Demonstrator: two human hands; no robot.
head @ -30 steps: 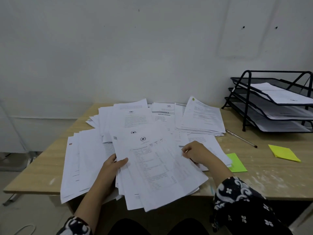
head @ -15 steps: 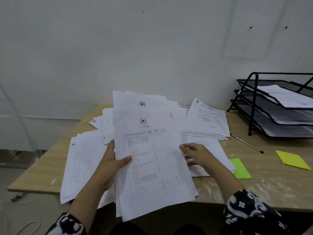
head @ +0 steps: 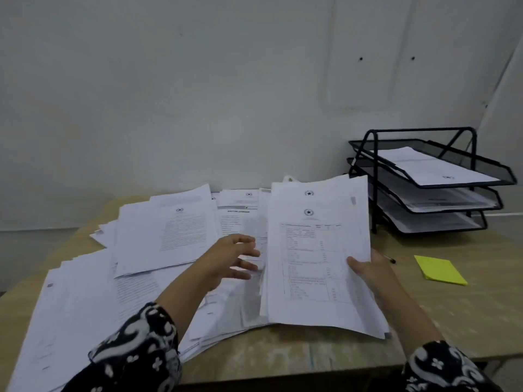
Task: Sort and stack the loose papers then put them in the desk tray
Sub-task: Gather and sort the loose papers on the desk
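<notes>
My right hand (head: 370, 271) grips the right edge of a thick bundle of printed papers (head: 317, 250), thumb on top, holding it tilted up above the desk. My left hand (head: 229, 258) hovers just left of the bundle with fingers spread and relaxed, holding nothing. Loose white papers (head: 158, 239) lie spread in overlapping piles over the left and middle of the wooden desk (head: 467, 315). A black three-tier mesh desk tray (head: 365, 157) stands at the back right, with sheets lying in each tier.
A yellow sticky-note pad (head: 438, 270) lies on the desk right of my right hand. A pen tip (head: 390, 260) shows just behind that hand. A white wall runs close behind the desk. The desk's front edge is near my sleeves.
The bundle has moved right, now gripped by my right hand alone. My left hand has let go of it and opened. The camera view has shifted left.
</notes>
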